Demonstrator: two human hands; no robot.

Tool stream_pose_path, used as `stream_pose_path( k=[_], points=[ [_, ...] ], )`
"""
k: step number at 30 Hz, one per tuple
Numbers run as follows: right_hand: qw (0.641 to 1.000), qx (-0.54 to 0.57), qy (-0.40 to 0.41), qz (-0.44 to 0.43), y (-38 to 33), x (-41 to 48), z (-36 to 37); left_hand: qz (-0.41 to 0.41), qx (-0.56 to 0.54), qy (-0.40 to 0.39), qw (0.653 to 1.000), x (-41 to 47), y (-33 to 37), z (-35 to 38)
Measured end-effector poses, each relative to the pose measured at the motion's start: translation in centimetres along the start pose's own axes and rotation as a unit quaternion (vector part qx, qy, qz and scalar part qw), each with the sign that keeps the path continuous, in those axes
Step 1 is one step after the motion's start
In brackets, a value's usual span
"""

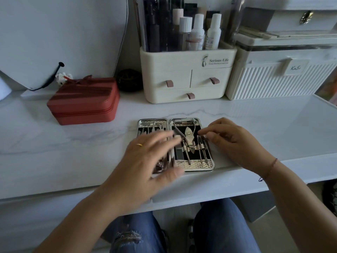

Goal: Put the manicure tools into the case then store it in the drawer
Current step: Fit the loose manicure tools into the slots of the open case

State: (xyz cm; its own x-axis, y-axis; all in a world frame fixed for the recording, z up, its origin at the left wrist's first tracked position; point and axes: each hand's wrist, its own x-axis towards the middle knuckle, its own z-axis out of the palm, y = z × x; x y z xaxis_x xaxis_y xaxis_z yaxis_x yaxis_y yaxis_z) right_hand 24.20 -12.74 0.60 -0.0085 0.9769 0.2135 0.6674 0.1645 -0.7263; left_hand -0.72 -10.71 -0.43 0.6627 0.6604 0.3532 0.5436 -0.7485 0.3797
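**On the marble top: case open beneath both hands**

Near the front edge of the table (255,115), the manicure case (193,166) lay open and flat, with tools in both halves and nippers (184,141) in the right one; your left hand (145,157), blurred, hung over the left half with fingers spread and straight, grasping nothing; your right hand (231,141) had its fingertips curled at the tops of the slim tools (200,154), though whether it gripped one could not be told; farther back stood a cream organiser (186,77) with its drawers closed, and a red zip case (83,101) to its left.
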Motion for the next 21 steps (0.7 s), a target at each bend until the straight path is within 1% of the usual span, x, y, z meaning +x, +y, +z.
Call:
stream_pose_path(
  k=[2,3,4,6,7,9,10,12,16,18,20,21],
  points=[
    [0.999,0.019,0.025,0.02,0.0,-0.3,0.0,-0.094,-0.096,0.06,0.989,-0.8,-1.4,-1.0],
    [0.998,0.037,0.039,0.035,0.0,-0.5,0.0,-0.153,-0.155,0.088,0.972,-1.1,-1.9,-1.4],
    [0.996,0.059,0.053,0.051,0.0,-0.7,0.2,-0.209,-0.213,0.113,0.948,-1.4,-2.2,-1.9],
    [0.988,0.109,0.081,0.073,-0.2,-1.3,0.5,-0.283,-0.347,0.153,0.881,-1.3,-2.5,-2.7],
    [0.984,0.131,0.085,0.081,-0.4,-1.5,0.7,-0.302,-0.431,0.157,0.836,-1.1,-2.6,-3.1],
    [0.977,0.173,0.082,0.097,-0.8,-1.8,1.0,-0.337,-0.569,0.125,0.739,-0.5,-2.3,-3.8],
    [0.972,0.193,0.078,0.107,-0.8,-1.9,1.1,-0.354,-0.604,0.112,0.705,-0.2,-2.4,-4.3],
    [0.958,0.237,0.082,0.138,-1.1,-1.8,1.3,-0.38,-0.637,0.1,0.664,0.4,-2.7,-5.1],
    [0.933,0.307,0.069,0.178,-1.7,-1.7,0.7,-0.401,-0.666,0.107,0.619,0.8,-3.3,-5.6],
    [0.92,0.339,0.064,0.184,-2.0,-1.8,0.4,-0.39,-0.68,0.084,0.614,1.0,-3.5,-5.4],
    [0.913,0.356,0.064,0.189,-2.1,-1.7,0.1,-0.362,-0.693,0.059,0.62,1.3,-2.8,-5.1],
    [0.913,0.356,0.059,0.192,-2.2,-1.6,-0.1,-0.336,-0.697,0.049,0.632,1.6,-2.4,-4.9]
  ],
)
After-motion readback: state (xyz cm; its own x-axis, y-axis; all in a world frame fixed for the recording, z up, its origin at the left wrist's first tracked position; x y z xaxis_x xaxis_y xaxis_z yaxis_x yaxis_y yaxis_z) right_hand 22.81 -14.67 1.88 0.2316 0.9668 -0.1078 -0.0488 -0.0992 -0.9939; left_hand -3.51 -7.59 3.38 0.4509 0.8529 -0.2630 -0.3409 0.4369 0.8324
